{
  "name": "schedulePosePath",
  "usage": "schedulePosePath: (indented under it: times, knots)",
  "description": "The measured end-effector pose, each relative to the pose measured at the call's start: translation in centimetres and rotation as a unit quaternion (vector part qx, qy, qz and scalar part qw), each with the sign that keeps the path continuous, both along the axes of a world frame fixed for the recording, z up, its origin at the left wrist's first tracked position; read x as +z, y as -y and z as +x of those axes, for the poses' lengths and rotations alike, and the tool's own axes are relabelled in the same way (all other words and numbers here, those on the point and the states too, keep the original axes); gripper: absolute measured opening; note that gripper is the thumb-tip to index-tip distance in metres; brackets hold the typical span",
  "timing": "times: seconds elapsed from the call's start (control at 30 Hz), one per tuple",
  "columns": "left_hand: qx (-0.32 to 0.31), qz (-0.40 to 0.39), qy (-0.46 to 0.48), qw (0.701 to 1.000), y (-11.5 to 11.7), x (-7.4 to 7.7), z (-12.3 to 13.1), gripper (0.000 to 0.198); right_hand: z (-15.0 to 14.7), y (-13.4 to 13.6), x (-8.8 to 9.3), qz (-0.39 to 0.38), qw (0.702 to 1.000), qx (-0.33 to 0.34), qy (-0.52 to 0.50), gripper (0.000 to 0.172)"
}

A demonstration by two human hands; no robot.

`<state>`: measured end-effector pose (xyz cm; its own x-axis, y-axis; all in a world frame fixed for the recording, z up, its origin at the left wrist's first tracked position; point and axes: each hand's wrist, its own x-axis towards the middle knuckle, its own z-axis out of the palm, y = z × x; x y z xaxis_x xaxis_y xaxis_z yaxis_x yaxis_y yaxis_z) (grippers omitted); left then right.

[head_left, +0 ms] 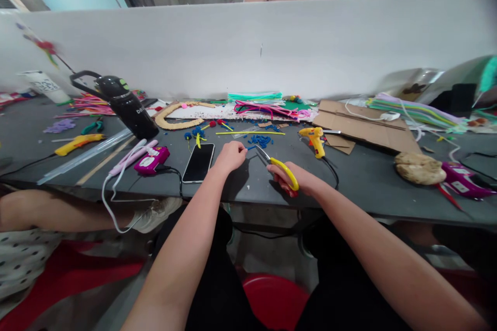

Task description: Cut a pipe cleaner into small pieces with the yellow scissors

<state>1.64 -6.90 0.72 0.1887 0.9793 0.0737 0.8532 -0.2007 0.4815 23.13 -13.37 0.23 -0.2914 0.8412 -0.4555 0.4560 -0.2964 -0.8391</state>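
Note:
My left hand (232, 155) is closed in a pinch on a thin blue pipe cleaner (250, 148), whose end sticks out to the right. In my right hand (302, 178) is a pair of scissors (276, 161) with yellow handles, my fingers wrapped round them. Its blade tips point at the blue pipe cleaner's end; whether they touch it I cannot tell. Just behind lies a heap of short blue pieces (261, 140). A yellow pipe cleaner (250, 133) stretches across the table beyond them. Left of my left hand lies a phone (199, 163) with a dark screen.
A yellow glue gun (313, 140) and cardboard (365, 125) are at the right. Bundled pipe cleaners (254, 97) lie by the white partition (248, 51). At the left are a black bottle (127, 109), a purple device (152, 160) and another glue gun (79, 144). A person's leg (70, 209) shows beside me.

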Motion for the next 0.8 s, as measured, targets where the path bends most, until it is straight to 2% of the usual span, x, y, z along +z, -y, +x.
schedulePosePath:
  times: [0.13,0.4,0.8]
  knots:
    - [0.014,0.012,0.01,1.0,-0.22,0.0,-0.17,0.025,0.62,0.04,0.1,-0.024,0.999,0.015,-0.042,0.055]
    - [0.011,0.03,0.026,0.999,-0.01,0.01,-0.18,0.025,1.06,0.27,0.53,-0.028,0.997,0.064,-0.037,0.065]
    - [-0.024,0.036,0.01,0.999,-0.39,-0.3,0.48,0.026,0.96,0.24,0.47,-0.031,0.997,0.053,-0.041,0.065]
